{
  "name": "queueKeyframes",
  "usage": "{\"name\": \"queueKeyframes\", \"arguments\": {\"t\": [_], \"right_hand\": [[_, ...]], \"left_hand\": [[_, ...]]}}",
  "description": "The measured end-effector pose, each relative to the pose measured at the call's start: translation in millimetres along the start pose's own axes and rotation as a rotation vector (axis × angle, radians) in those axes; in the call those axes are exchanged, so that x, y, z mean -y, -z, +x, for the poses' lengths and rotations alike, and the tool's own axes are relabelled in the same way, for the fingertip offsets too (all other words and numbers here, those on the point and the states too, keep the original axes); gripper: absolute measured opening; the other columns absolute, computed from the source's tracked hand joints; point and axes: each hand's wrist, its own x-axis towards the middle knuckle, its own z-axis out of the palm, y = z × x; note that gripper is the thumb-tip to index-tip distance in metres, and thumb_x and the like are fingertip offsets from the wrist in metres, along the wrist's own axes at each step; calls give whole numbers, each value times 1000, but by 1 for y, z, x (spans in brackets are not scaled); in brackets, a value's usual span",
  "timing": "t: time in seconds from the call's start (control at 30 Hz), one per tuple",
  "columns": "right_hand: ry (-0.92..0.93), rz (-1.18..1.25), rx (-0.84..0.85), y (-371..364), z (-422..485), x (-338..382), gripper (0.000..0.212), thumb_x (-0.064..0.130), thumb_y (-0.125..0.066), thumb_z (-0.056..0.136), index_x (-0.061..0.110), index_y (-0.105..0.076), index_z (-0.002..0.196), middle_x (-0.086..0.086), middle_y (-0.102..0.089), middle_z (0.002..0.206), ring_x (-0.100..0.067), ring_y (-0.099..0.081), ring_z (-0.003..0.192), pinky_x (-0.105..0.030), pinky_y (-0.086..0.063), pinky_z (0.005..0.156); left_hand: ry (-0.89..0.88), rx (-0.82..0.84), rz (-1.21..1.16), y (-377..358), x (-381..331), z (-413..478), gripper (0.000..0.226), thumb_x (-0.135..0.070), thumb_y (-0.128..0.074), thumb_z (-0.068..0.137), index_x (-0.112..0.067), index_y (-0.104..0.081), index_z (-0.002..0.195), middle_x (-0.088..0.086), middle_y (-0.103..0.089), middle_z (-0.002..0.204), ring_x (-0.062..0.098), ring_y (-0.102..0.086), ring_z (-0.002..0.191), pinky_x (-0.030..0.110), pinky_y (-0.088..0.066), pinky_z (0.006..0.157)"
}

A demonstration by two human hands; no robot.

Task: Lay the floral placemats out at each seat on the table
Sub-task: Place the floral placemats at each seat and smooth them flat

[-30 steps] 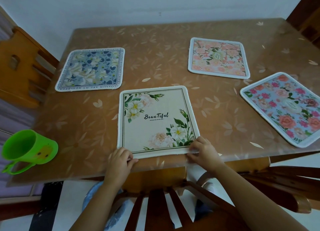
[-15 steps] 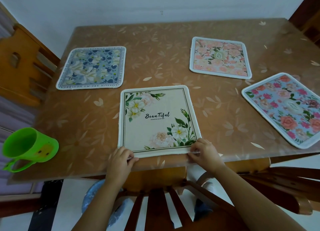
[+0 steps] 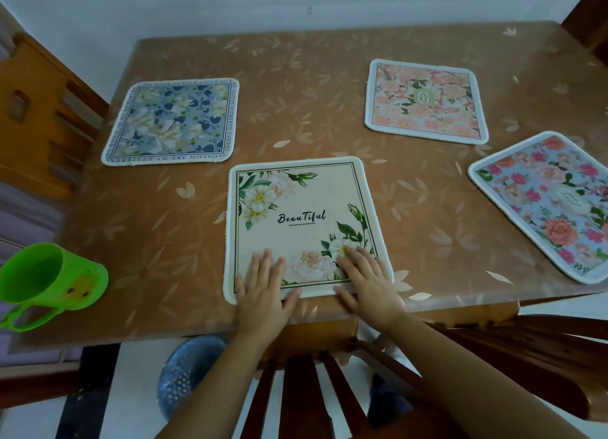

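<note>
Several floral placemats lie flat on the brown table [image 3: 329, 116]. A cream mat reading "Beautiful" [image 3: 302, 221] sits at the near edge. My left hand [image 3: 261, 289] and my right hand [image 3: 367, 279] rest palm down, fingers spread, on its near part. A blue-and-white mat [image 3: 171, 123] lies at the left. Far right holds a pink mat [image 3: 426, 100]. At the right edge, angled, is a light blue mat with pink roses [image 3: 552, 205].
A green plastic mug [image 3: 49, 280] stands at the table's near left corner. Wooden chairs stand at the left [image 3: 39, 109], right below me [image 3: 296, 396] and at the right [image 3: 539, 346]. A blue colander [image 3: 189, 369] sits on the floor under the table.
Both hands let go of the cream mat's near corners and moved forward onto it, now lying flat with fingers spread. The mats have not shifted.
</note>
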Motion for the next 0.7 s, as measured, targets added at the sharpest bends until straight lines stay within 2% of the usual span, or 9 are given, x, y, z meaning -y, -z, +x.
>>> {"name": "queueKeyframes", "arguments": {"t": [0.07, 0.17, 0.3, 0.43, 0.6, 0.7], "right_hand": [[-20, -36, 34, -10, 8, 7, 65, 52, -32, 92, 26, -3, 143, 2, 8, 154, -18, 20, 138, -46, 7, 113], [-15, -135, 35, -15, 21, 11, 71, 62, -24, 87, 31, 12, 139, 4, 24, 147, -21, 29, 133, -50, 13, 110], [83, -202, 64, -11, 43, 3, 81, 75, -18, 76, 34, 12, 140, 1, 21, 151, -26, 27, 136, -57, 14, 106], [179, -233, 105, -1, 69, -10, 91, 83, -20, 68, 38, 15, 138, 2, 20, 152, -27, 21, 138, -61, 9, 107], [184, -220, 96, 10, 112, -16, 88, 83, -17, 67, 42, 18, 136, 8, 24, 150, -21, 26, 137, -58, 13, 107], [184, -197, 76, 13, 138, -21, 86, 81, -20, 69, 43, 17, 136, 9, 22, 150, -19, 24, 138, -58, 12, 108]], "left_hand": [[14, 46, 106, -5, -2, 9, 75, -64, -32, 85, -30, -1, 143, 0, 13, 153, 21, 18, 138, 56, 3, 108], [-6, 113, 177, -4, -1, 23, 85, -73, -27, 78, -31, 13, 140, -2, 24, 148, 21, 25, 135, 61, 2, 105], [-57, 109, 202, -2, 6, 32, 89, -82, -16, 69, -37, 21, 136, -3, 26, 148, 20, 28, 135, 62, 6, 104], [-114, 85, 162, -1, 14, 48, 85, -81, -18, 68, -42, 15, 136, -6, 16, 151, 18, 22, 137, 60, 6, 105], [-77, 57, 149, 5, 21, 93, 73, -80, -8, 71, -48, 21, 130, -13, 25, 147, 11, 30, 133, 54, 12, 104], [-77, 43, 163, 7, 24, 125, 73, -79, -11, 73, -47, 20, 131, -12, 23, 148, 11, 30, 131, 56, 9, 105]]}}
